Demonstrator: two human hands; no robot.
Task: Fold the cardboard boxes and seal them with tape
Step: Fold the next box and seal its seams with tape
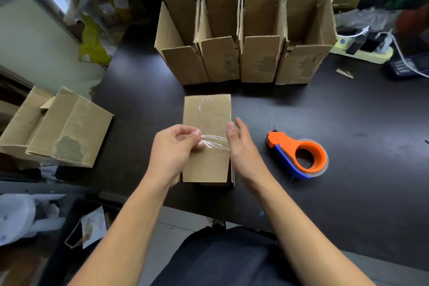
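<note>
Head view: a closed cardboard box (207,121) is lying on the dark table (325,193), near its front edge, with its long side pointing away from the person. The left hand (173,150) is pinching one end of a clear tape strip (214,143) between thumb and fingers, grip narrow on the tape. The strip is stretching across the box top to the right hand (240,144), whose thumb is pressing the other end at the box's right edge, fingers fairly straight. An orange and blue tape dispenser (299,154) is lying on the table just right of that hand. Four open boxes (243,39) are standing in a row behind. Another box (58,127) is sitting at far left.
</note>
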